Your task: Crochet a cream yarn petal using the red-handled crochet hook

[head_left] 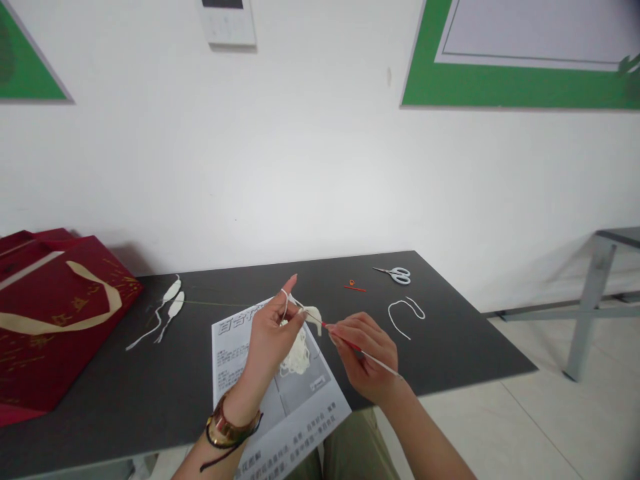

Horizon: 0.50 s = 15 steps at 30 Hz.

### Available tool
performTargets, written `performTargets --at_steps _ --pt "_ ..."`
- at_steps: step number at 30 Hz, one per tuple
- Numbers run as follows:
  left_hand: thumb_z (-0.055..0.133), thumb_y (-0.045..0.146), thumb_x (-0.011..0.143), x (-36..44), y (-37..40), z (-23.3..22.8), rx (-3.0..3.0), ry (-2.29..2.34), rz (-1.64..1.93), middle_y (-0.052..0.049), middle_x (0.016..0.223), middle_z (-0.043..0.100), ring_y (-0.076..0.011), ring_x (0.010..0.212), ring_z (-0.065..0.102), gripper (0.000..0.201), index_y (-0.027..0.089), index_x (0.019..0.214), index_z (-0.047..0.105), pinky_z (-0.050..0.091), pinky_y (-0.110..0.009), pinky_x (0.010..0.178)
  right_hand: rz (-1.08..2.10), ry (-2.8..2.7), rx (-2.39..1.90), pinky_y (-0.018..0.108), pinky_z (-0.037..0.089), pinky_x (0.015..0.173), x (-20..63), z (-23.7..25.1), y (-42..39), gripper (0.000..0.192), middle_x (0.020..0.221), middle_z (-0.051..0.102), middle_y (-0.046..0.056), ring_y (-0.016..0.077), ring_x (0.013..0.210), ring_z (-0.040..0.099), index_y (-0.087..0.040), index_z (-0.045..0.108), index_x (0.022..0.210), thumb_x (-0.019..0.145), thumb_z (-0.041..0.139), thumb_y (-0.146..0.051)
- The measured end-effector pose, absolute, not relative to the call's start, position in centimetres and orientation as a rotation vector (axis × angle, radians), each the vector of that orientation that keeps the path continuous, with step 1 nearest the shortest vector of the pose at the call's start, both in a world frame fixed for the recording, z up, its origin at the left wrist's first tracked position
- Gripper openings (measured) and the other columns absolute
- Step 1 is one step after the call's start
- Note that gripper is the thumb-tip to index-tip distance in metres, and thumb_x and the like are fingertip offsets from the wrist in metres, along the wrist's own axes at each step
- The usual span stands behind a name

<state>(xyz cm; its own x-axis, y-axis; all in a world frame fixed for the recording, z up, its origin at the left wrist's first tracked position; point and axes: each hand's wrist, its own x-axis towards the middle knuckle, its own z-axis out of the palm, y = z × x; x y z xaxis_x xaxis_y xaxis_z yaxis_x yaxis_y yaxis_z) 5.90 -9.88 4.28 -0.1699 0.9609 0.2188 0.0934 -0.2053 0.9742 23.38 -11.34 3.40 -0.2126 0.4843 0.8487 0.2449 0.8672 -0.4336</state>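
My right hand (367, 353) is closed round a crochet hook (354, 345) with a red grip, its tip pointing left. My left hand (277, 323) pinches a small cream crocheted piece (313, 318), and white yarn loops over its raised index finger. The hook's tip meets the piece at the left fingertips; the exact stitch is too small to make out. Below the hands a loose heap of cream yarn (297, 355) rests on a printed sheet (320, 407), partly hidden by my left hand.
Scissors (399, 274), a red needle-like stick (355, 289), a small orange ring-shaped item (352, 282) and a white yarn piece (395, 313) lie to the right on the dark table (450, 347). Two white crocheted pieces (175, 305) lie left, beside a red gift bag (60, 320).
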Motion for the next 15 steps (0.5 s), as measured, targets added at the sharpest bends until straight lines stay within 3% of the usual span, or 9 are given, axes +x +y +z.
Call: performTargets --at_steps 5,15 --pt "0.070 0.020 0.067 6.0 -7.6 3.2 1.299 1.265 1.557 0.004 0.059 0.060 -0.0114 0.057 0.052 0.059 0.017 0.125 0.059 0.046 -0.025 0.068 0.141 -2.006 -0.495 0.034 0.054 0.070 23.2 1.9 -7.8 0.038 0.091 0.072 0.008 0.0180 0.077 0.062 -0.022 0.059 0.112 0.079 0.059 -0.002" --pt "0.075 0.015 0.066 5.3 -2.1 0.1 0.966 0.883 1.511 0.007 0.062 0.059 -0.0064 0.057 0.051 0.079 0.016 0.138 0.042 0.043 -0.022 0.067 0.346 -1.849 -0.506 0.032 0.055 0.069 22.9 -0.3 -2.0 0.029 0.091 0.072 0.006 0.0166 0.079 0.063 -0.024 0.065 0.105 0.082 0.060 -0.006"
